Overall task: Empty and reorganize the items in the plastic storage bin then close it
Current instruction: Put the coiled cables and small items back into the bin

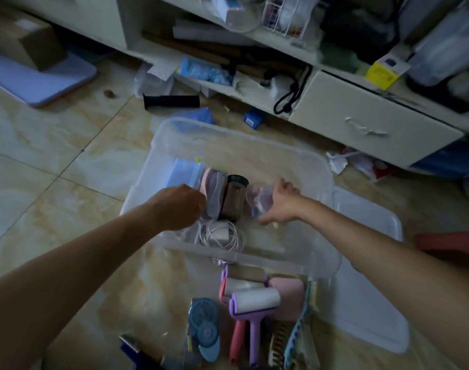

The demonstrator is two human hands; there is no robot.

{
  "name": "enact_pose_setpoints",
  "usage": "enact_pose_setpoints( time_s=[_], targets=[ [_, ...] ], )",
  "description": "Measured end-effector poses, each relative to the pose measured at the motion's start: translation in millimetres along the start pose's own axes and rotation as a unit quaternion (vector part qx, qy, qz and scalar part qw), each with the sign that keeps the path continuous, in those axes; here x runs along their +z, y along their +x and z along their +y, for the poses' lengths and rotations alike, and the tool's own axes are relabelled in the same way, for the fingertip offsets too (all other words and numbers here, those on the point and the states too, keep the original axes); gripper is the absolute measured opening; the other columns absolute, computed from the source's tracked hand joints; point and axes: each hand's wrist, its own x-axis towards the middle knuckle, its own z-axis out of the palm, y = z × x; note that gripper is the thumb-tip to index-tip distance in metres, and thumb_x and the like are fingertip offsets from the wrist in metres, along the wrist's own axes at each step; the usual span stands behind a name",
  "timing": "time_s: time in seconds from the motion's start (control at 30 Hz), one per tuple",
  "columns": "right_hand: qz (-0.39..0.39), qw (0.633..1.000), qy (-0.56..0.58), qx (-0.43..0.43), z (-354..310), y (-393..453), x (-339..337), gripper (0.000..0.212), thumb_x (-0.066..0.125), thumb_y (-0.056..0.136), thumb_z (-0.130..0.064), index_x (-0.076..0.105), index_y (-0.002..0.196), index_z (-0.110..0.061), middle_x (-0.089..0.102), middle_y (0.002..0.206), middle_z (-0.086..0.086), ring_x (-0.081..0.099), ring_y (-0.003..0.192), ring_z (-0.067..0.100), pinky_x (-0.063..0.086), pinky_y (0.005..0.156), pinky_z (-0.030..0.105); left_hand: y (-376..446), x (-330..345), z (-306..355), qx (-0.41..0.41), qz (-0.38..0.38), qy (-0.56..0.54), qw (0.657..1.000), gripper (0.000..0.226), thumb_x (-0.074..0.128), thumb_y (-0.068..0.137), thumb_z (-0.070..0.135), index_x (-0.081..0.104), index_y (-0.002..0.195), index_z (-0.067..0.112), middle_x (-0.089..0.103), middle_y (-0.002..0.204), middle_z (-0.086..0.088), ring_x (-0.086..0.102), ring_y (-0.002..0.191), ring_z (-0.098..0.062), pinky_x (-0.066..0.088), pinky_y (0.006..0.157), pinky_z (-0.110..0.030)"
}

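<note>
The clear plastic storage bin stands open on the tiled floor. Inside, along its left side, lie a blue zip pouch, pink and grey fabric items, a dark brown jar and a coiled white cable with charger. My left hand reaches into the bin with curled fingers at the grey fabric; whether it grips it is hidden. My right hand holds a crumpled clear plastic bag beside the jar. The bin's clear lid lies flat on the floor at the right.
In front of the bin on the floor lie lint rollers, a blue round item, brushes and a blue comb. A black cylinder and litter lie behind the bin. A cluttered white cabinet runs along the back. A red stool stands right.
</note>
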Motion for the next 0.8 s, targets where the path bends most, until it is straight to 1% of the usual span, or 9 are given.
enact_pose_setpoints(
  time_s=[0.07, 0.13, 0.2, 0.27, 0.4, 0.47, 0.53, 0.63, 0.8],
  targets=[
    [-0.047, 0.997, 0.029, 0.060, 13.9, 13.9, 19.9, 0.115, 0.082, 0.071, -0.049, 0.014, 0.154, -0.008, 0.035, 0.146, 0.015, 0.044, 0.130, 0.032, 0.048, 0.100, 0.037, -3.3, 13.0, -1.2, -0.004, 0.004, -0.010, 1.000, 0.026, 0.046, 0.093, 0.025, 0.069, 0.101, 0.035, 0.070, 0.109, 0.002, 0.066, 0.102, -0.023, 0.055, 0.080, -0.036],
    [-0.111, 0.988, 0.069, 0.080, 21.2, 22.1, 39.0, 0.049, 0.077, 0.081, -0.042, 0.056, 0.119, -0.018, 0.056, 0.110, 0.005, 0.060, 0.091, 0.018, 0.054, 0.075, 0.028, -6.1, 22.3, -2.0, -0.015, 0.005, -0.020, 1.000, 0.027, 0.046, 0.094, 0.025, 0.070, 0.103, 0.035, 0.071, 0.109, 0.003, 0.068, 0.099, -0.022, 0.056, 0.080, -0.036],
    [-0.155, 0.979, 0.100, 0.087, 21.4, 26.7, 56.0, 0.027, 0.074, 0.084, -0.042, 0.060, 0.091, -0.019, 0.056, 0.087, 0.003, 0.056, 0.071, 0.016, 0.053, 0.068, 0.026, -6.5, 28.1, -0.9, -0.018, 0.001, -0.022, 1.000, 0.027, 0.046, 0.095, 0.025, 0.070, 0.104, 0.032, 0.072, 0.108, 0.004, 0.068, 0.098, -0.021, 0.057, 0.080, -0.036],
    [-0.176, 0.967, 0.142, 0.120, 15.5, 31.5, 71.6, 0.051, 0.078, 0.079, -0.049, 0.056, 0.098, -0.007, 0.056, 0.089, 0.005, 0.055, 0.074, 0.019, 0.049, 0.062, 0.026, -6.4, 30.8, 1.4, -0.016, -0.006, -0.019, 1.000, 0.027, 0.046, 0.095, 0.023, 0.071, 0.103, 0.029, 0.072, 0.105, 0.004, 0.068, 0.097, -0.021, 0.056, 0.078, -0.034],
    [-0.146, 0.932, 0.290, 0.162, 49.0, 139.2, 157.0, 0.161, 0.084, 0.004, -0.080, 0.030, 0.146, -0.030, 0.065, 0.109, 0.007, 0.063, 0.079, 0.022, 0.056, 0.062, 0.034, -5.9, 30.3, 3.9, -0.020, -0.008, -0.024, 0.999, 0.027, 0.046, 0.096, 0.022, 0.071, 0.103, 0.027, 0.073, 0.101, 0.004, 0.069, 0.092, -0.020, 0.057, 0.075, -0.033],
    [-0.121, 0.905, 0.370, 0.171, 52.2, 158.2, 172.6, 0.171, 0.084, 0.006, -0.081, 0.010, 0.152, -0.028, 0.066, 0.114, 0.005, 0.068, 0.091, 0.021, 0.058, 0.065, 0.035, -6.3, 29.8, 3.5, -0.020, -0.006, -0.031, 0.999, 0.027, 0.045, 0.096, 0.023, 0.071, 0.103, 0.028, 0.073, 0.101, 0.003, 0.069, 0.091, -0.021, 0.057, 0.075, -0.035],
    [-0.106, 0.880, 0.433, 0.163, 33.8, 125.9, 148.8, 0.150, 0.092, 0.017, -0.072, 0.033, 0.147, -0.024, 0.068, 0.119, 0.008, 0.068, 0.098, 0.025, 0.056, 0.067, 0.037, -6.9, 29.6, 2.9, -0.020, -0.004, -0.032, 0.999, 0.028, 0.044, 0.098, 0.025, 0.072, 0.104, 0.028, 0.073, 0.102, 0.002, 0.069, 0.091, -0.022, 0.057, 0.076, -0.036],
    [-0.073, 0.854, 0.484, 0.175, 18.5, 86.5, 118.0, 0.088, 0.091, 0.054, -0.033, 0.056, 0.132, -0.015, 0.066, 0.122, 0.012, 0.066, 0.109, 0.031, 0.055, 0.090, 0.046, -7.7, 29.6, 3.6, -0.017, 0.001, -0.037, 0.999, 0.029, 0.043, 0.098, 0.026, 0.072, 0.105, 0.029, 0.073, 0.103, 0.001, 0.069, 0.093, -0.022, 0.057, 0.076, -0.035],
    [-0.056, 0.908, 0.387, 0.151, 21.7, 69.5, 105.2, 0.047, 0.070, 0.085, -0.006, 0.056, 0.130, -0.010, 0.066, 0.105, 0.012, 0.066, 0.096, 0.028, 0.056, 0.081, 0.039, -5.8, 30.4, 4.5, -0.018, -0.022, -0.065, 0.997, 0.029, 0.046, 0.096, 0.029, 0.073, 0.100, 0.041, 0.073, 0.102, 0.014, 0.068, 0.092, -0.012, 0.056, 0.079, -0.031]
  ],
)
